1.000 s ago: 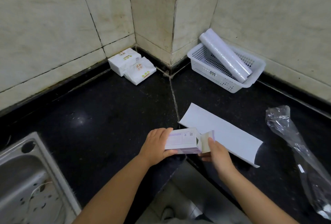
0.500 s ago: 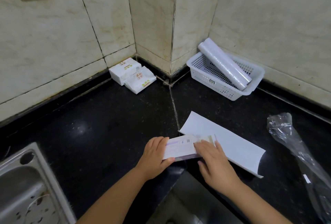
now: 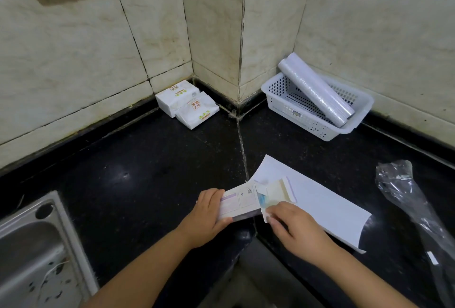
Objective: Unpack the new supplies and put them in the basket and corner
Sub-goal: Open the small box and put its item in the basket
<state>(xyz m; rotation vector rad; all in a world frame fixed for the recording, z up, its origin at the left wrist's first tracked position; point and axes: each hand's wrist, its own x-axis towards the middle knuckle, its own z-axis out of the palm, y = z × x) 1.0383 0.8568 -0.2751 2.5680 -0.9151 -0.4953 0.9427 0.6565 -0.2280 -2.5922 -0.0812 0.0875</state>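
I hold the small box [image 3: 240,203] at the near edge of the counter [image 3: 138,184], so it has something flat to rest on. My left hand [image 3: 209,216] wraps its fingers round the closed end to keep it from sliding. My right hand [image 3: 293,226] pinches the open flap [image 3: 275,192] to get at what is inside. The roll [image 3: 315,88] already lies slanted in the basket [image 3: 317,132] by the right wall, and two tissue packs [image 3: 187,104] sit in the back corner.

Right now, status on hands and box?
Left hand grips small box. Right hand pinches its open end flap. Contents not out. Nothing blocking basket.
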